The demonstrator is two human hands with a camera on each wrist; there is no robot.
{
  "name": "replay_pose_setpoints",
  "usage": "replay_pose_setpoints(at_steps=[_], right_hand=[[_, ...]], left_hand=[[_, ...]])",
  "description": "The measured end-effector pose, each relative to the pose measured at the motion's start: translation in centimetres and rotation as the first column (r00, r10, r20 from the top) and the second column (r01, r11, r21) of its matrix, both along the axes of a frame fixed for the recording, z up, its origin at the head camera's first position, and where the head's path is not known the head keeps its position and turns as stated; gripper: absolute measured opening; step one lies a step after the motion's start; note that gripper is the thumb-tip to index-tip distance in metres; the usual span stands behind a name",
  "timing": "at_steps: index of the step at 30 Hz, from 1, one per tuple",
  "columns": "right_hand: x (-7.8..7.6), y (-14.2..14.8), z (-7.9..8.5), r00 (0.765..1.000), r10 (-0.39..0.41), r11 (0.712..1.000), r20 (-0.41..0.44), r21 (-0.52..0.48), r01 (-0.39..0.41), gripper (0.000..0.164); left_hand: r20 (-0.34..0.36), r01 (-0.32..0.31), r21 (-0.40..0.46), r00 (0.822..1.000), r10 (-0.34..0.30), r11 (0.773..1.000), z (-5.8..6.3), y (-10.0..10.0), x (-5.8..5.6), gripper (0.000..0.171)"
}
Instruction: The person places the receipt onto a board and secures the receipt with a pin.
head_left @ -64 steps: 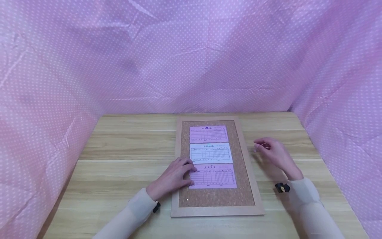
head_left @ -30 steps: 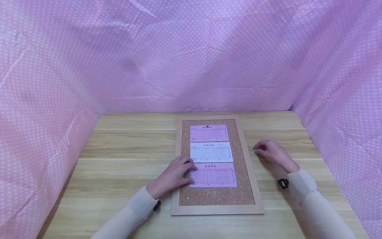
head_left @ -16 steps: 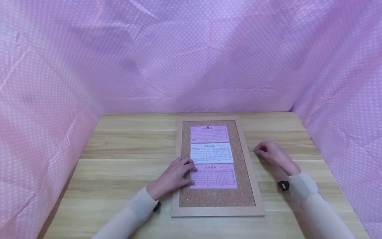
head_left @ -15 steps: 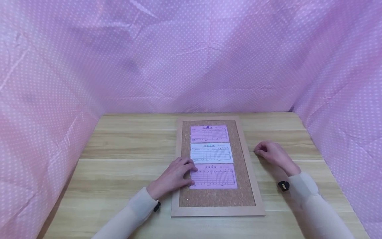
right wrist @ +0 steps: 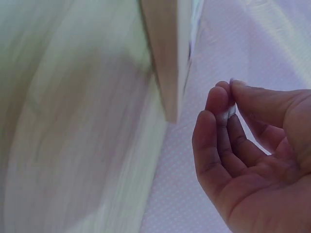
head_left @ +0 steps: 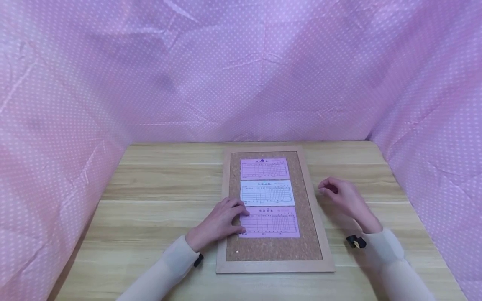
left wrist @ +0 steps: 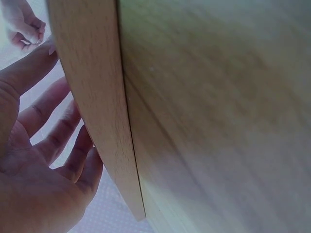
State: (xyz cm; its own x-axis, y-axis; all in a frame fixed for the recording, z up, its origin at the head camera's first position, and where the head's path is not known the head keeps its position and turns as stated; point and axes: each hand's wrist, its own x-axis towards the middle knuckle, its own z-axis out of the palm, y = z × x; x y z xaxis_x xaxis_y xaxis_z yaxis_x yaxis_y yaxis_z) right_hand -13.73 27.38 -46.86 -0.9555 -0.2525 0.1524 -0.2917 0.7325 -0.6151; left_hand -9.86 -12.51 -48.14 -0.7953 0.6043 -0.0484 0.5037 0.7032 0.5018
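Note:
A cork board (head_left: pixel 278 251) in a wooden frame lies on the table, bearing two purple printed slips and a white one (head_left: pixel 266 193) between them. My left hand (head_left: pixel 220 219) rests over the frame's left side. Its fingertips and thumb touch the left edge of the lower purple slip (head_left: pixel 269 222), while the left wrist view shows its loosely bent fingers along the frame. Beyond the frame's right side, my right hand (head_left: pixel 344 198) has thumb and fingertips together. The right wrist view shows a small pale piece (right wrist: pixel 232 110) pinched there, mostly hidden; I cannot tell its kind.
A dark purple pin head (head_left: pixel 262 160) sits at the top of the upper purple slip (head_left: pixel 264 169). A tiny bright dot (head_left: pixel 237 251) shows on the cork at lower left. Pink dotted cloth (head_left: pixel 241 75) hangs behind and beside the wooden table (head_left: pixel 158 200).
My right hand came down low beside the board, then turned and shifted slightly left towards the frame. My left hand and the slips stay in place.

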Motion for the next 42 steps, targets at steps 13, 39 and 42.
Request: replay_pose_setpoints(at_steps=[13, 39, 42], right_hand=[[1.4, -3.0, 1.2, 0.998, 0.008, 0.994, -0.058, -0.104, -0.014, 0.006], [2.2, -8.6, 2.2, 0.982, 0.185, 0.976, -0.019, -0.113, -0.186, 0.009], [2.1, -9.2, 2.1, 0.982, 0.189, 0.977, 0.002, -0.105, -0.188, 0.009]], left_hand=[[0.000, 0.006, -0.002, 1.000, -0.006, 1.000, 0.0, 0.0, -0.2, 0.040], [0.024, 0.005, -0.019, 1.000, -0.004, 1.000, 0.0, 0.0, -0.3, 0.040], [0.026, 0.000, -0.018, 1.000, 0.000, 1.000, 0.0, 0.0, -0.3, 0.040]])
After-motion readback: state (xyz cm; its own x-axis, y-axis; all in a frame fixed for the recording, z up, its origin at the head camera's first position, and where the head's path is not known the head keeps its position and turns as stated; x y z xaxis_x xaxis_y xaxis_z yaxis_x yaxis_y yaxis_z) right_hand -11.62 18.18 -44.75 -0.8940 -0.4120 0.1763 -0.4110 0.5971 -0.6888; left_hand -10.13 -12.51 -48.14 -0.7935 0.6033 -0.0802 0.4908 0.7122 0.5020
